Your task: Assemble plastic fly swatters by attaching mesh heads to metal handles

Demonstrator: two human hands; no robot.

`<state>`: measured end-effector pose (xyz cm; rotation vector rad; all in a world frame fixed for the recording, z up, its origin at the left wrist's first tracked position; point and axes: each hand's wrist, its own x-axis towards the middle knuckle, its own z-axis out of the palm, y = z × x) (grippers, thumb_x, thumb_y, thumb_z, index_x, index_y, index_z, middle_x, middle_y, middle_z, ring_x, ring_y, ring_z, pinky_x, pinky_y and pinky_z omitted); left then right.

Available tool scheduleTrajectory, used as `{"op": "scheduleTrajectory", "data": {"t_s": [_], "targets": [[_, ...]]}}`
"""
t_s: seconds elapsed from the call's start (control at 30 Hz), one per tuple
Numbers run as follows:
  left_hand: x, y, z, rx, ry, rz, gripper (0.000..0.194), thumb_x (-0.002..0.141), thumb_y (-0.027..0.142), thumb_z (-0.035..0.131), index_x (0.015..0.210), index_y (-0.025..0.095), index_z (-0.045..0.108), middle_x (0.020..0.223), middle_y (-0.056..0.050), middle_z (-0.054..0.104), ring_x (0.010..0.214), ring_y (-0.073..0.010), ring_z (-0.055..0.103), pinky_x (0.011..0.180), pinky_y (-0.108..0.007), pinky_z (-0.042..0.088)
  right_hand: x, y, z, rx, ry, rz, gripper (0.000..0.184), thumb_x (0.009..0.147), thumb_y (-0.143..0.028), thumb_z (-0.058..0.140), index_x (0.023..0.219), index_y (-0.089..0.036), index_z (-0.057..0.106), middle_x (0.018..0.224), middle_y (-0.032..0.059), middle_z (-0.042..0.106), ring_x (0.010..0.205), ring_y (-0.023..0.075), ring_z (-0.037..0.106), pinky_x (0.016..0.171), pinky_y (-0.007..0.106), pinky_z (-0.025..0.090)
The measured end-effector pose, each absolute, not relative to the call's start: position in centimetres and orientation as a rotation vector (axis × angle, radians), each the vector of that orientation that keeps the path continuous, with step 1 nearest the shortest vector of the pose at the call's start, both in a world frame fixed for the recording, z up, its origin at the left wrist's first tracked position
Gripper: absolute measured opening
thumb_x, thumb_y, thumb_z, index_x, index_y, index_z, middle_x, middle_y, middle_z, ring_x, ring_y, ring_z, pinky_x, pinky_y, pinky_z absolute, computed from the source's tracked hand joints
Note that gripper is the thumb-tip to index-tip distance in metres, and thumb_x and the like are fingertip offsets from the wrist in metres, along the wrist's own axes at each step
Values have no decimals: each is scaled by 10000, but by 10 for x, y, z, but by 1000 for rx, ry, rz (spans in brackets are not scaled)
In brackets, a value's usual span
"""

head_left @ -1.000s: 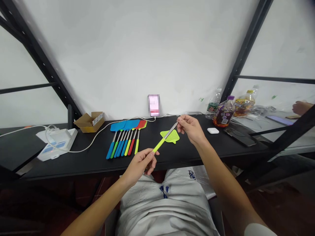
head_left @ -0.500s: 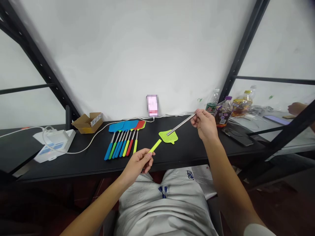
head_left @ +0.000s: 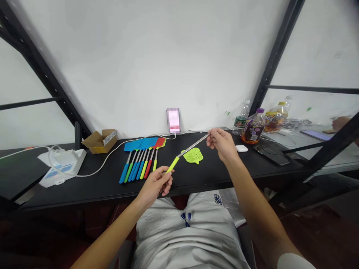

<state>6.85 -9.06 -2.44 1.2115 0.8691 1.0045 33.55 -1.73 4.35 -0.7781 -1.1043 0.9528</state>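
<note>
My left hand is closed around a yellow-green fly swatter handle, which tilts up to the right. Between finger and thumb, my right hand pinches the far end of a thin metal rod. The rod's lower end meets the top of the handle, in line with it; how deep it sits I cannot tell. Behind the rod, a yellow-green perforated swatter head lies flat on the black table. A row of several fly swatters with blue, green, yellow and red handles lies left of my hands.
A phone on a white cable leans against the wall. At left are an open cardboard box and a white power strip. Drink bottles, a white case and a dark phone are at right.
My right hand has moved left and brought the rod's lower end from above the swatter head to the handle's top. The left hand has shifted slightly, tilting the handle more upright.
</note>
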Motion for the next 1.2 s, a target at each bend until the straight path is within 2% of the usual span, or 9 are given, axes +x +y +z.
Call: {"op": "scheduleTrajectory", "data": {"t_s": [0.33, 0.47, 0.63, 0.77, 0.83, 0.93, 1.0, 1.07, 1.2], "targets": [[65, -89, -29, 1317, 891, 864, 348, 872, 452, 629, 1051, 156, 592, 669, 27, 553, 435, -59, 469, 380, -174, 334, 334, -23, 45, -805, -1189, 847, 299, 772, -462, 712, 759, -169, 651, 552, -12, 578, 434, 88, 539, 371, 190, 317], [64, -88, -28, 1319, 877, 863, 349, 903, 476, 574, 1068, 169, 572, 669, 24, 571, 429, -67, 487, 382, -176, 359, 319, -27, 40, -819, -1354, 944, 301, 793, -449, 693, 791, -149, 674, 633, 42, 665, 475, 115, 602, 387, 194, 346], [60, -88, -26, 1374, 834, 811, 320, 915, 460, 561, 913, 140, 581, 624, 20, 566, 408, -66, 484, 384, -180, 360, 289, -28, 24, -878, -1518, 1075, 323, 837, -468, 638, 854, -147, 663, 677, 51, 695, 499, 125, 631, 423, 200, 385], [58, -89, -21, 1400, 793, 768, 304, 916, 434, 568, 1047, 159, 557, 585, 42, 564, 357, -66, 453, 364, -181, 336, 286, -25, 18, -866, -1761, 1169, 443, 899, -563, 526, 1009, -156, 662, 858, 88, 730, 638, 156, 681, 480, 217, 440], [57, -88, -20, 1355, 779, 769, 296, 915, 412, 566, 1082, 169, 539, 580, 45, 568, 346, -77, 460, 356, -187, 336, 291, -22, 15, -947, -1875, 1056, 530, 948, -606, 386, 1013, -162, 667, 911, 98, 727, 724, 178, 690, 569, 252, 487], [57, -86, -20, 1275, 745, 761, 229, 908, 375, 563, 992, 163, 540, 623, 12, 609, 392, -106, 527, 385, -215, 401, 297, -14, 6, -1385, -2018, 519, 638, 979, -602, 261, 889, -141, 694, 922, 156, 705, 880, 260, 669, 762, 358, 494], [57, -85, -21, 1242, 721, 770, 199, 895, 357, 576, 935, 170, 523, 660, -4, 631, 434, -122, 567, 416, -236, 445, 297, -9, -1, -1732, -2008, 118, 628, 959, -605, 328, 917, -101, 700, 1007, 229, 668, 1008, 342, 620, 849, 432, 458], [57, -84, -22, 1225, 707, 786, 195, 892, 357, 582, 901, 180, 500, 664, -2, 635, 445, -125, 577, 420, -237, 452, 295, -5, -7, -1961, -1986, -84, 639, 902, -641, 443, 1002, -60, 692, 1100, 279, 619, 1085, 391, 569, 877, 458, 440], [58, -85, -21, 1231, 722, 787, 252, 915, 410, 554, 840, 185, 471, 606, 13, 614, 376, -101, 522, 371, -204, 393, 290, -4, -7, -2073, -2070, 25, 720, 748, -714, 618, 1071, -73, 671, 1138, 266, 602, 1058, 373, 586, 838, 420, 463]]}}
